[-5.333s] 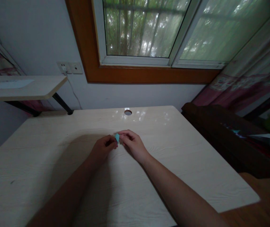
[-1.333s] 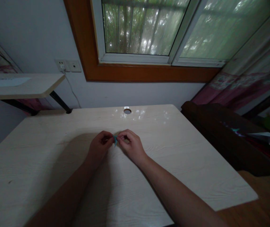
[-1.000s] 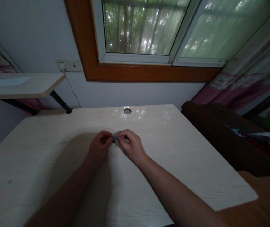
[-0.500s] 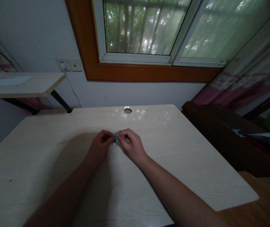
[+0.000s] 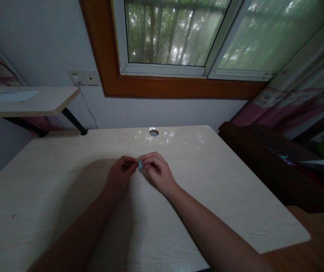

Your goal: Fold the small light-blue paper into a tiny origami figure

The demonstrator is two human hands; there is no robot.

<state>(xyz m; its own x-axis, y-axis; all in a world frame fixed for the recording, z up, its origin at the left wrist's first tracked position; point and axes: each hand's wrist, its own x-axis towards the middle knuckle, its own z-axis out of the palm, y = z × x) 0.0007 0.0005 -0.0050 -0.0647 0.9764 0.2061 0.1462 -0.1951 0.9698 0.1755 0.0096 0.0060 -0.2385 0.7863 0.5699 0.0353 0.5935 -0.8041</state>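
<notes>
A small light-blue piece, perhaps folded paper (image 5: pixel 140 165), is between my fingertips above the middle of the pale wooden table (image 5: pixel 207 211). My left hand (image 5: pixel 120 172) pinches it from the left, thumb against forefinger. From the right, my right hand (image 5: pixel 158 172) grips its other side with thumb and fingers, the fingers curled over. The piece is too small for its exact shape to show, and fingertips hide part of it.
A round cable hole (image 5: pixel 154 133) lies near the table's back edge. At the left, a raised shelf (image 5: pixel 51 107) on black legs carries a paper sheet (image 5: pixel 11 96). Behind the table are a wall socket (image 5: pixel 84 78) and a window. A dark wooden piece of furniture (image 5: pixel 252 158) stands right.
The blue piece has turned and now looks wider and shorter. My right hand's fingers have shifted a little on it; my left hand stays nearly in place.
</notes>
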